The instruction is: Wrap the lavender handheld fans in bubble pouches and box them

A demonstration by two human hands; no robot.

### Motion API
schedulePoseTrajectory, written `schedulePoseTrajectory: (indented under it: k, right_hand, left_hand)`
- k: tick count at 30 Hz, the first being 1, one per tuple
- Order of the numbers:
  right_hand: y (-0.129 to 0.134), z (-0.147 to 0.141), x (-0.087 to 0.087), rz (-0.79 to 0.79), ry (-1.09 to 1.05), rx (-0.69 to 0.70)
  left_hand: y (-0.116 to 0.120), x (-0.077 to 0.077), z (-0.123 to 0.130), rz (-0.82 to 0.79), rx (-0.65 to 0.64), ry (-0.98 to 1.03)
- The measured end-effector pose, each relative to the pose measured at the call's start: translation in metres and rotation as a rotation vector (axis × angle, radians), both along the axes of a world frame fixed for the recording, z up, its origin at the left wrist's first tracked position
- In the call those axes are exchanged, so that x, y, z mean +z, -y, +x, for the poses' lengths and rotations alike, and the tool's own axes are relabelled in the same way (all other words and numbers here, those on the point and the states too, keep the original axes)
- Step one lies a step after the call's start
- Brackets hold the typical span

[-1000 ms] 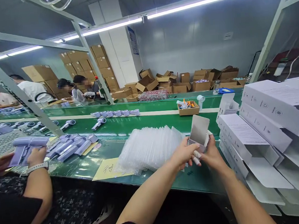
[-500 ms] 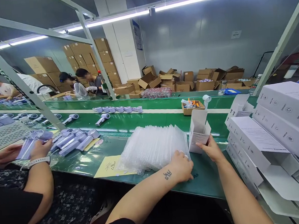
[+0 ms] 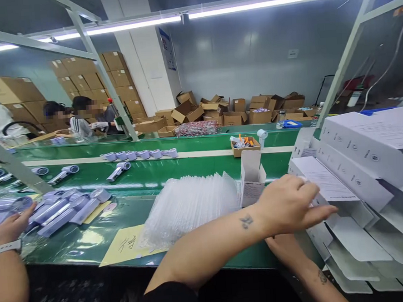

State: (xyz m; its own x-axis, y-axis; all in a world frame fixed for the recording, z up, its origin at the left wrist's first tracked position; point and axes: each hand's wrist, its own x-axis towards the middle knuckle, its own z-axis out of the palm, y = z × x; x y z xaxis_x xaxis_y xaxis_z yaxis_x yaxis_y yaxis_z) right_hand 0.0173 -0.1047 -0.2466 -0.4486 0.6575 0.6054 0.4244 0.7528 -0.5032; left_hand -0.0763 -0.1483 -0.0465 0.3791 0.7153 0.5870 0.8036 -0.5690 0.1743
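Note:
My left hand (image 3: 290, 204) is stretched across to the right, over my right wrist, beside the stacked white boxes (image 3: 345, 160). Its fingers are partly curled with the thumb extended; whether it holds anything is hidden. Below it, my right hand (image 3: 284, 246) is mostly covered by the left forearm, its fingers out of sight. An open white box (image 3: 251, 191) stands upright on the green table (image 3: 242, 262), its flap raised. Left of that box lies a row of clear bubble bags (image 3: 191, 206), with neither hand on it.
At the left, a co-worker's hand (image 3: 11, 226) touches a pile of purple handheld fans (image 3: 71, 207). More fans (image 3: 143, 154) lie along the belt. A small carton of parts (image 3: 245, 148) sits behind the white box. A yellow paper (image 3: 125, 244) lies near the front edge.
My left hand has left the bubble bags and crossed right toward the stacked boxes. My right hand has let go of the upright box and moved lower. The view has turned right.

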Motion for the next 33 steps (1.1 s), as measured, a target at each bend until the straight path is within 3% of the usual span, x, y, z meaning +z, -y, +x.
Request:
schedulePoseTrajectory:
  k: [4,8,11,16,21,24,26,29,33]
  right_hand:
    - [0.011,0.014,0.012,0.055,0.113,0.058]
    - [0.015,0.03,0.015,-0.034,0.147,0.022]
    - [0.019,0.035,0.02,-0.182,-0.013,0.043]
    - [0.021,0.028,0.031,-0.45,-0.396,-0.003]
    - [0.02,0.01,0.031,-0.462,-0.425,-0.002]
    - [0.023,0.007,0.03,-0.506,-0.355,-0.009]
    - [0.024,0.008,0.03,-0.572,-0.26,-0.035]
    - [0.023,0.013,0.026,-0.535,-0.165,-0.064]
    - [0.016,0.013,0.011,-0.509,-0.209,-0.031]
  left_hand:
    - [-0.046,0.005,0.062,-0.118,0.039,-0.128]
    - [-0.064,0.016,0.082,-0.315,-0.04,-0.296]
    - [-0.053,0.026,0.07,-0.296,-0.026,-0.29]
    - [-0.013,0.032,0.025,-0.232,0.252,0.001]
    - [0.021,0.038,-0.012,-0.194,0.366,0.06]
    - [0.044,0.038,-0.035,-0.189,0.33,0.287]
    - [0.059,0.029,-0.053,-0.207,0.309,0.518]
    - [0.072,-0.001,-0.078,-0.353,0.316,0.813]
    - [0.065,-0.046,-0.09,-0.504,0.522,0.902]
